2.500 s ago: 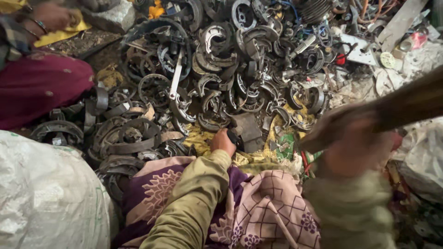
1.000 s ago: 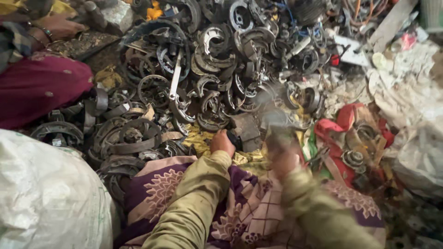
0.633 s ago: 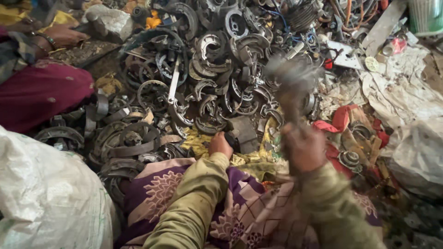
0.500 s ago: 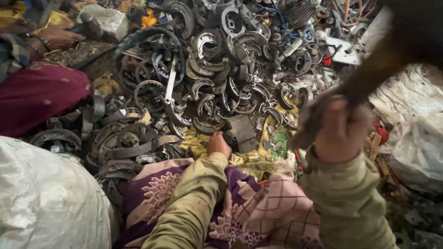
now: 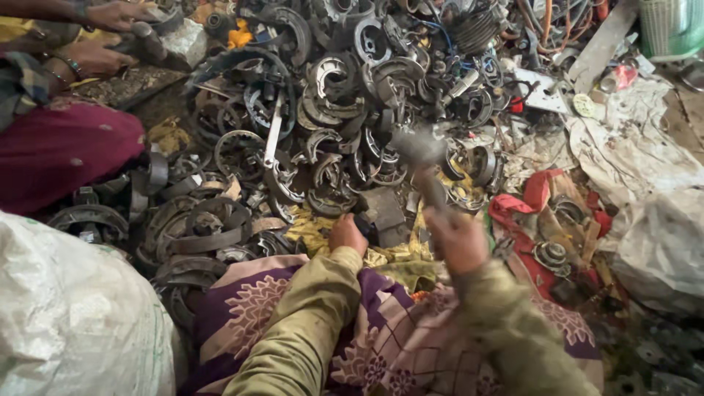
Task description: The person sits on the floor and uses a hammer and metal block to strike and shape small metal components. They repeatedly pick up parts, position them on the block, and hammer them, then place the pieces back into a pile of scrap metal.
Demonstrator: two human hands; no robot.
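Clearly, the right hand (image 5: pixel 460 238) clenches a blurred hammer (image 5: pixel 419 158), handle running up-left above the dark metal block (image 5: pixel 385 213) that the left hand (image 5: pixel 346 233) steadies, fingers hidden.

Hammer (image 5: pixel 422 165): blurred, head up, handle gripped in right hand (image 5: pixel 458 238). Dark metal block (image 5: pixel 385 216): flat, apparently steadied by left hand (image 5: pixel 347 233), just left of hammer.

Right hand (image 5: pixel 460 238) and hammer (image 5: pixel 419 158) motion-blurred; grip unclear
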